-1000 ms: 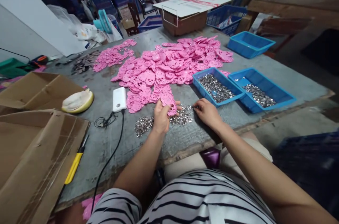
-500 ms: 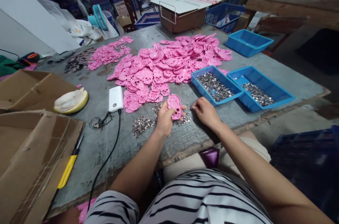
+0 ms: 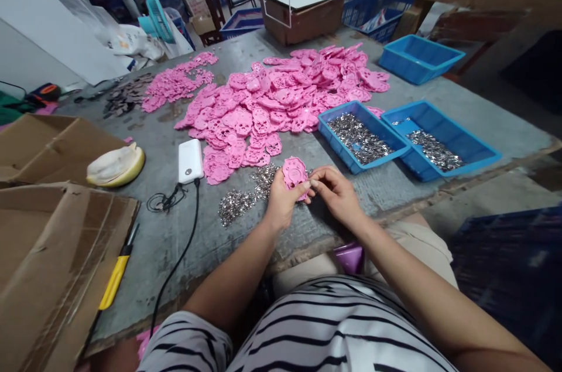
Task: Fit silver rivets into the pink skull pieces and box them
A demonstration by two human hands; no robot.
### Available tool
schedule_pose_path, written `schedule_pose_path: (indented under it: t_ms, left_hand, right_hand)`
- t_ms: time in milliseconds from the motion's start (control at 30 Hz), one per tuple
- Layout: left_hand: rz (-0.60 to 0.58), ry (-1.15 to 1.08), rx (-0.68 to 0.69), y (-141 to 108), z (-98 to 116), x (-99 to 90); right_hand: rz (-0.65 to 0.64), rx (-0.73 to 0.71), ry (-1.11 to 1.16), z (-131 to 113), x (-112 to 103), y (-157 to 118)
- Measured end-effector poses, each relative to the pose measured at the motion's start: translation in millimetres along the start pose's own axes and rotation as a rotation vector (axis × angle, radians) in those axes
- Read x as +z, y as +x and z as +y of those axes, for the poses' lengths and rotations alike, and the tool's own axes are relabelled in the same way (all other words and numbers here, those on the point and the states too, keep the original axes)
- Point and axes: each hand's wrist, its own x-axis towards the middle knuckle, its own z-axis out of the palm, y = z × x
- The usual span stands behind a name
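The person's left hand was holding a pink piece, with the thumb laid over its lower part and the other fingers under it. The right hand was brought close, and its thumb and forefinger were pressed together at the lower right edge of this piece; whether they pinched some small part between them, one cannot tell. The pink piece was above the near side of the grey table, tilted toward the person.

Just beside the left hand there was a heap of small metal parts, which spread also behind the hand. Farther on the table lay a large pile of pink pieces. To the right of it stood a blue tray and a second blue tray, both with metal parts inside, and a third blue tray behind them. On the left were a white device with a black cable, and a yellow-handled tool.
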Motion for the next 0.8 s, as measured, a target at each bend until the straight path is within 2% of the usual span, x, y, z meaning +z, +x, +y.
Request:
schedule_pose_path:
  t_ms: [133,200,267,400,500,633,800]
  left_hand:
    - [0.050,0.000,0.034,-1.4,2.4,-0.3]
    - [0.086,0.011,0.060,-2.1,3.5,0.2]
    - [0.110,0.039,0.070,-2.5,3.7,0.8]
    - [0.126,0.092,0.089,-2.9,2.3,1.5]
    - [0.124,0.103,0.097,-3.2,1.7,1.3]
    - [0.101,0.114,0.061,-3.3,2.9,1.2]
    - [0.040,0.031,-0.002,-3.8,5.9,2.2]
  right_hand:
    - [0.032,-0.150,-0.101,-3.6,2.9,-4.7]
    - [0.040,-0.163,-0.085,-4.3,3.8,-5.7]
    - [0.060,-0.096,-0.020,-3.8,4.9,-5.0]
    - [0.103,0.141,0.248,-1.4,7.5,0.2]
    - [0.071,0.297,0.447,-2.9,7.5,3.9]
    - [-0.011,0.366,0.503,-8.4,4.4,5.8]
    - [0.002,0.437,0.515,-8.4,0.5,5.7]
